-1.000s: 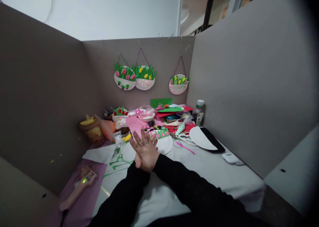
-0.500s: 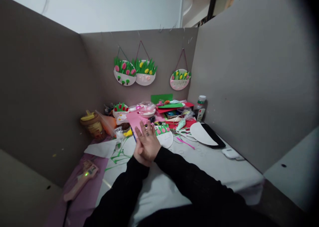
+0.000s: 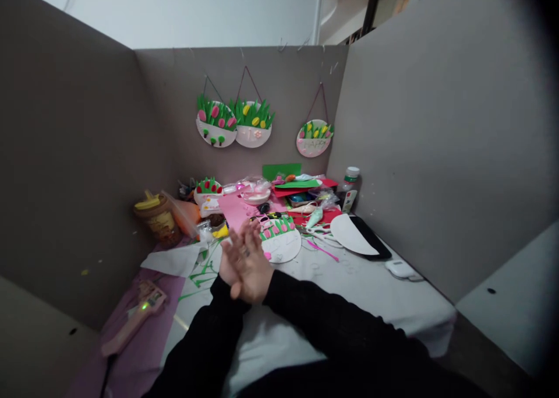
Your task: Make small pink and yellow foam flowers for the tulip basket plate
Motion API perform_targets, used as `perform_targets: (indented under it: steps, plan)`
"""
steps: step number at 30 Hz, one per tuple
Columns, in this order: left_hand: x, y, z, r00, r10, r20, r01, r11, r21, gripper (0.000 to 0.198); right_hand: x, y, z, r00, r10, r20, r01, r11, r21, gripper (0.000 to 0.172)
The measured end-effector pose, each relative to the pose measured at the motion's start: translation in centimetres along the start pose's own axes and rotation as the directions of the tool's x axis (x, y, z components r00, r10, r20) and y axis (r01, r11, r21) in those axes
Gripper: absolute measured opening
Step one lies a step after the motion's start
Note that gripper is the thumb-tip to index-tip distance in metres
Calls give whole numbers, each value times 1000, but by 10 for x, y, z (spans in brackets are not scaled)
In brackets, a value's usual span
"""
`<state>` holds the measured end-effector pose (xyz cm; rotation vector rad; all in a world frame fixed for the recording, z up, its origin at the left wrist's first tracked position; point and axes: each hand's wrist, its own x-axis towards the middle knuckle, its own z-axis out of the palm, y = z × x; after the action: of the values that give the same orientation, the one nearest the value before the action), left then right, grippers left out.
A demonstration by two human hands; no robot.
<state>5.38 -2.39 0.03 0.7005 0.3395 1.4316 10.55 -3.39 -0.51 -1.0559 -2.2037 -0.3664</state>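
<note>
Well left of the tulip plate on the table lies a glue gun, light lit green; beyond, a cup, its print unreadable. Just left of the plate, the left hand is mostly hidden, its grip hard to tell; the right hand lies against it, fingers outstretched, covering the plate's left edge. Behind the plate, rightward, hangs a sign reading "HAPP", last letter unclear. Right of the plate: scissors, a bottle, label illegible.

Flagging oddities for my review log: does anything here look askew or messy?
The leftmost hanging plate looks askew, its pocket edge sloping down rightward. Green scraps lie strewn on the white cloth, looking untidy.
</note>
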Motion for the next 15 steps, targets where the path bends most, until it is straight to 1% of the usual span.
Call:
perform_targets:
  steps: [2, 3, 4, 6, 7, 9, 10, 11, 12, 14, 15]
  plan:
    - [-1, -2, 0, 999, 16, -27, -17, 999, -35, 63, -1, -8, -6, 991, -132, 25, 132, 991, 6, 94]
    - [-2, -4, 2, 999, 22, -43, -25, 998, -59, 62, 0, -9, -10, 986, -165, 29, 165, 986, 2, 92]
    - [-3, -7, 3, 997, 39, -66, -45, 996, -80, 61, 1, -6, -12, 985, -169, 23, 169, 986, -5, 91]
    - [-5, -9, 5, 992, 79, -95, -89, 990, -105, 59, 5, 5, -13, 996, -84, -2, 84, 996, -24, 92]
    - [-5, -8, 6, 994, 74, -82, -83, 991, -108, 59, 7, 12, -10, 1000, -20, -20, 19, 999, -30, 92]
    - [-4, -2, 4, 1000, 7, -18, -9, 995, -101, 61, 5, 18, -4, 998, 58, -35, -59, 998, -36, 92]
    - [-3, 3, 2, 1000, -22, -3, 22, 995, -98, 64, 3, 16, 0, 998, 59, -24, -60, 998, -35, 92]
    - [-1, 7, 0, 1000, -29, -4, 28, 995, -97, 68, 1, 11, 2, 1000, 12, -13, -12, 999, -30, 94]
    - [0, 10, 0, 1000, 7, -24, -9, 995, -96, 70, -1, 4, 3, 999, -53, 9, 53, 998, -26, 95]
    - [2, 9, 2, 996, 48, -73, -55, 995, -85, 66, -2, -8, 0, 982, -186, 41, 187, 982, -20, 95]
    - [1, 5, 5, 992, 76, -99, -84, 993, -82, 63, -1, -10, -2, 975, -217, 44, 218, 976, -20, 92]
